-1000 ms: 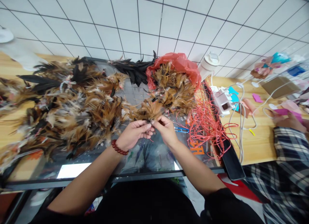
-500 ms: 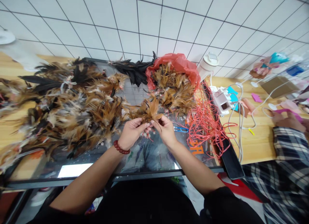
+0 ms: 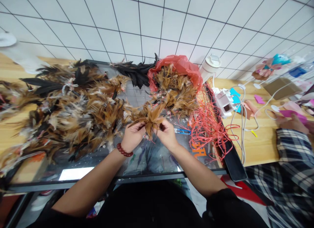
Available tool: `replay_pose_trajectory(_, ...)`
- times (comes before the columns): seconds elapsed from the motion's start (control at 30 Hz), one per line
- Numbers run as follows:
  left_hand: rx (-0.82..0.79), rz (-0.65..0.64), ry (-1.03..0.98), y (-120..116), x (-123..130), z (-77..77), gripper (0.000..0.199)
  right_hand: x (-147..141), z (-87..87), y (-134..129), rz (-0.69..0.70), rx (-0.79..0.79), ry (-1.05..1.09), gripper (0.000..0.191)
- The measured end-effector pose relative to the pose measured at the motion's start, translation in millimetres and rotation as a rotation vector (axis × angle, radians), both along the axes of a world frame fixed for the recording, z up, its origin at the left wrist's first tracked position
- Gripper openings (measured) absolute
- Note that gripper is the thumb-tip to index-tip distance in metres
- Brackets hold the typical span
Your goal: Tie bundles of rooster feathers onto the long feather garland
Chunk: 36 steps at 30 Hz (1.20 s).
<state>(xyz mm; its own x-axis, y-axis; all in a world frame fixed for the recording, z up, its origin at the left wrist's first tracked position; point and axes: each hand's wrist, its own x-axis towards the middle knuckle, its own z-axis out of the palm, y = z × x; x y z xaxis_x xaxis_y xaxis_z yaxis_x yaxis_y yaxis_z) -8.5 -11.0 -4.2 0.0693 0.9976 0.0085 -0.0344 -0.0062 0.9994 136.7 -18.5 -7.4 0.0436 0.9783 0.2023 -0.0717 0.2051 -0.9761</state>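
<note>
- Bunch of brown feathers (image 3: 151,116): between the two hands, raised tips fanned out, in front of the wearer and near the middle of the dark sheet (image 3: 152,164). Whether its underside touches the sheet: cannot tell.
- Left hand (image 3: 133,135): fingers closed on the bunch's left side; fingertips partly hidden by feathers. Dark red bead bracelet (image 3: 124,150) around the wrist.
- Right hand (image 3: 167,133): thumb and fingers pinching the bunch's right side.
- Blue-handled tool (image 3: 182,131): lying just right of the right hand, beside a loose tangle of red cord (image 3: 208,133).
- Large feather pile (image 3: 80,120): left of the hands, mostly brown, some black and pale.
- Red plastic bag (image 3: 180,64): beyond the hands, open toward the wearer, brown feathers (image 3: 180,94) at its mouth and spilling in front.
- Black feathers (image 3: 138,74): just left of the bag.
- Black tray (image 3: 235,167): long, narrow, along the sheet's right edge.
- Wooden table (image 3: 265,148): white cables (image 3: 243,136) and a white adapter block (image 3: 224,103) at right.
- Far right: co-worker in plaid sleeve (image 3: 293,141), hand (image 3: 293,124) at a pink piece (image 3: 294,116).
</note>
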Motion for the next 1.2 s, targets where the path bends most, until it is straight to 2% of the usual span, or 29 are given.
replay_pose_trajectory(0.1,0.008,-0.019,0.054,-1.5,0.0,6.6,0.012,3.3,-0.1,0.3,-0.008,0.067,-0.059,0.014)
replay_pose_trajectory(0.23,-0.022,0.010,0.031,-2.8,4.3,15.0,0.020,5.6,0.8,-1.5,0.002,0.021,-0.075,0.013)
replay_pose_trajectory(0.37,-0.083,-0.015,-0.094,-4.2,7.8,16.1,0.027,2.1,3.0,-4.3,0.047,-0.056,0.036,0.018)
replay_pose_trajectory(0.5,-0.155,-0.075,-0.245,-6.1,9.2,16.4,0.030,-2.7,6.7,-3.3,0.136,-0.206,0.225,0.030)
replay_pose_trajectory(0.63,-0.254,-0.108,-0.352,-5.7,9.0,19.6,0.033,-2.7,11.0,-0.3,0.076,-0.254,0.268,0.035)
replay_pose_trajectory(0.93,-0.474,-0.300,-0.377,-0.9,1.4,22.2,0.037,2.5,9.5,4.7,0.003,-0.314,0.268,0.037)
replay_pose_trajectory(1.13,-0.487,-0.305,-0.362,-1.2,2.0,24.1,0.037,3.3,8.9,4.8,0.023,-0.304,0.221,0.034)
replay_pose_trajectory(1.2,-0.477,-0.270,-0.345,-1.3,2.7,25.2,0.037,3.4,10.0,4.5,0.018,-0.303,0.219,0.034)
